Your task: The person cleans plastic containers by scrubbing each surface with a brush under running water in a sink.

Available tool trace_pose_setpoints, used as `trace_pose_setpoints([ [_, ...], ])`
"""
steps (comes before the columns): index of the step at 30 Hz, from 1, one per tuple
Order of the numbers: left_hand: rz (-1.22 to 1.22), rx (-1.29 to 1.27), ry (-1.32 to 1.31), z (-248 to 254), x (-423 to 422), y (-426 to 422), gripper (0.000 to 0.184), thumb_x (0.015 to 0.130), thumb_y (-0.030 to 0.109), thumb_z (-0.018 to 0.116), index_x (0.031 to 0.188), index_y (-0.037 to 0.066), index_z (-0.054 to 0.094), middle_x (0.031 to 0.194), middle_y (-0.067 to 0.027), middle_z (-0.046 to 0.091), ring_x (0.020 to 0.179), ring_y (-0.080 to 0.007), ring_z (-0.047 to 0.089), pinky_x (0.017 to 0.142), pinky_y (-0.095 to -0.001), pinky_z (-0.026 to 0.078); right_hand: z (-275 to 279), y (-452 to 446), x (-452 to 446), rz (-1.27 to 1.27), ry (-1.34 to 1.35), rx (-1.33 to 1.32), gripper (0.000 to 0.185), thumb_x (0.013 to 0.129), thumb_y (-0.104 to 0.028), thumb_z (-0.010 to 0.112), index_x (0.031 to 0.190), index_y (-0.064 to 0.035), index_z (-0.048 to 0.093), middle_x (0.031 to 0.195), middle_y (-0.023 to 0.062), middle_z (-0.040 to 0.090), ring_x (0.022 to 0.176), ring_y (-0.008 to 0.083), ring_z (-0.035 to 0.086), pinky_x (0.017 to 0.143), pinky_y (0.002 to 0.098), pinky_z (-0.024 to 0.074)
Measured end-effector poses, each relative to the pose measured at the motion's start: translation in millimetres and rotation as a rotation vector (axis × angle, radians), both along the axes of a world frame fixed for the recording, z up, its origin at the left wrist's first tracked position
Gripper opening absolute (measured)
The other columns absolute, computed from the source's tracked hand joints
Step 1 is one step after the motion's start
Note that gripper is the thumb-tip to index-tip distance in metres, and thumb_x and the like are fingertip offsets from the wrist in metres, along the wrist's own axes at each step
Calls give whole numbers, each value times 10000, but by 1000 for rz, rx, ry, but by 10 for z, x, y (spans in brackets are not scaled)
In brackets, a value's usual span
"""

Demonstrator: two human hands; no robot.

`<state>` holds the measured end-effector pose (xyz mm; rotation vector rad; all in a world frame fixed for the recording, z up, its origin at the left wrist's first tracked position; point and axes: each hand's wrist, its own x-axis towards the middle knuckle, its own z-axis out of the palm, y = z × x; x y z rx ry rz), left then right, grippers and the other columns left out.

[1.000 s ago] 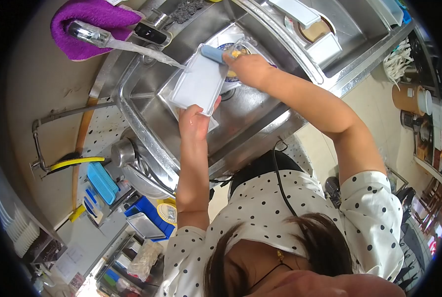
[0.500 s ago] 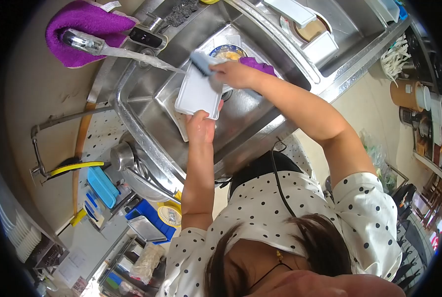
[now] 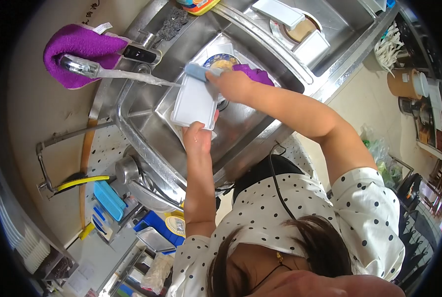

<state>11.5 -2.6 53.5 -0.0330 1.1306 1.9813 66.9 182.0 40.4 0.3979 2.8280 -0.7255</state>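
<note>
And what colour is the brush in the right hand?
The brush is pale greyish blue, seen best in the head view.

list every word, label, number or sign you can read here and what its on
Nothing reads clearly.
Wall: dark handwriting, too small.
Orange container: label cut off, blurred.
Purple cloth: white tag, too small.
Black tap panel: pale marks, too small.
Lower-left paper: blurred.

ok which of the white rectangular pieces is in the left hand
The shallow white tray with the blue brush at its far end, gripped at its near end by the left hand; the white pieces in the other basin touch neither hand.
</note>
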Motion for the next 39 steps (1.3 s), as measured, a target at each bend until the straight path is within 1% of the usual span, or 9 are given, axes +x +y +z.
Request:
trace_pose_setpoints([
  [8, 78, -4, -84, 87, 1, -189, 772, 600, -83, 424, 1352, 58, 319, 1290, -171, 422, 1174, -377, 458, 940, -585, 423, -21, 173, 4, 129, 128, 256, 582, 850, -131, 477, 1406, -106, 306, 1017, 204, 611, 794, 313, 658, 646, 360, 538],
  [13, 92, 23, 38, -43, 123, -144, 766, 592, -90, 413, 1343, 34, 322, 1307, -203, 405, 1196, -427, 426, 958, -620, 394, 85, -296, -105, -26, -87, -66, 524, 863, -112, 415, 1372, -25, 330, 953, 223, 639, 843, 317, 655, 734, 420, 509],
  [17, 113, 12, 55, -205, 204, -258, 756, 606, -78, 425, 1345, 41, 322, 1299, -184, 413, 1187, -390, 443, 946, -592, 409, -173, -353, -232, -30, -165, -406, 502, 865, -164, 428, 1335, -1, 364, 951, 231, 634, 872, 343, 640, 779, 418, 491],
  [19, 125, 17, 67, -264, 153, -280, 746, 627, -69, 429, 1352, 65, 318, 1288, -156, 421, 1169, -343, 464, 921, -558, 432, 200, -219, -175, 63, -292, -645, 488, 866, -183, 430, 1316, 1, 383, 955, 235, 631, 882, 370, 627, 788, 426, 484],
  [22, 99, 34, 70, -205, 98, -309, 749, 627, -69, 425, 1355, 68, 318, 1290, -153, 421, 1165, -341, 468, 931, -570, 420, -65, -218, -223, 134, 60, -338, 478, 869, -190, 439, 1310, -13, 387, 923, 234, 635, 838, 364, 635, 765, 432, 489],
  [26, 106, 71, 22, -32, 133, -245, 761, 593, -82, 438, 1338, 37, 340, 1288, -189, 437, 1204, -404, 432, 987, -609, 367, 103, -147, -23, 1, -9, 60, 487, 846, -73, 438, 1329, -51, 379, 887, 210, 644, 816, 319, 652, 718, 408, 510],
  [32, 145, 179, -175, -196, 42, -284, 781, 570, -113, 417, 1335, 21, 337, 1300, -198, 430, 1219, -420, 410, 1008, -621, 337, 464, 262, 374, 22, -175, -30, 527, 810, -120, 555, 1313, -56, 412, 949, 193, 643, 879, 335, 638, 767, 416, 504],
  [36, 114, 286, -374, 19, 134, -33, 753, 589, -96, 394, 1333, -14, 317, 1319, -203, 409, 1215, -447, 400, 1004, -627, 332, 1043, 1023, 434, -225, 315, 68, 464, 780, -124, 628, 1217, -23, 507, 1017, 243, 612, 933, 374, 603, 823, 401, 477],
  [39, 163, 404, -396, 421, 296, 178, 767, 586, -93, 389, 1343, -5, 306, 1332, -208, 390, 1261, -448, 347, 1049, -632, 263, 1348, 1501, 270, -225, 581, 133, 458, 815, -155, 624, 1242, -42, 499, 816, 143, 625, 708, 199, 604, 651, 322, 481],
])
